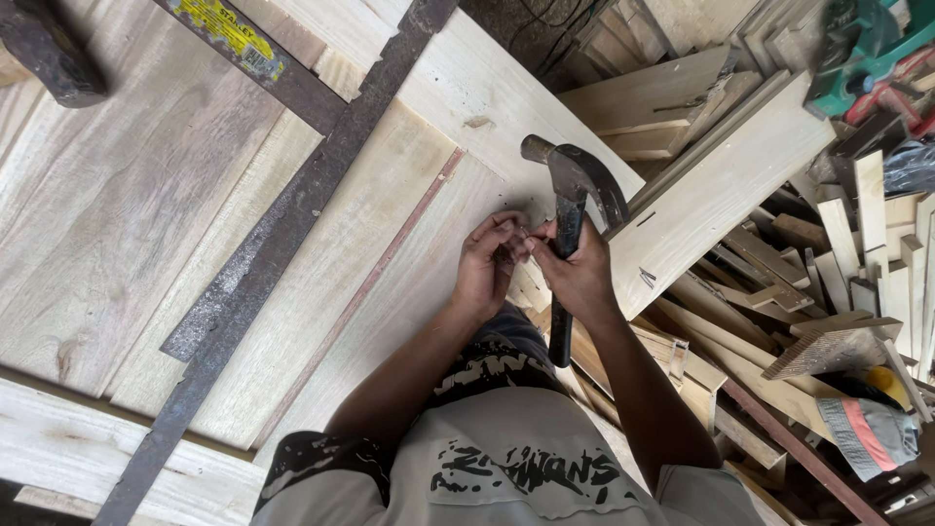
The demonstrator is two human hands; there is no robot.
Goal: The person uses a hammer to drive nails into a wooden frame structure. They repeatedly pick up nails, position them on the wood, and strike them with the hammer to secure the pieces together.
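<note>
Your right hand [581, 276] is wrapped shut around the dark handle of a claw hammer [570, 209], gripping near mid-handle. The hammer's long axis runs roughly 12 to 6 o'clock, head at the top, handle end down toward your chest. The striking face points toward 10 o'clock, the claw curves off toward 4 o'clock. It sits just right of frame centre, over the edge of the boards.

Your left hand [487, 263] is just beside the right at 9 o'clock of it, fingers curled in, fingertips pinched on something tiny between the two hands, too small to tell what. The two hands touch or nearly touch.

The surface is pale wooden boards [370, 224] laid side by side, grain running diagonally from 7 to 1 o'clock. A long rusty metal bar [282, 244] lies across them on the same diagonal, and a second dark bar with a yellow label [248, 49] meets it at the top. A dark tool head [49, 54] sits at the top left corner.

At 3 o'clock, a messy pile of wood offcuts [828, 263]. A green machine [867, 44] sits at the top right, and a grey and orange cloth [867, 429] at the lower right.
</note>
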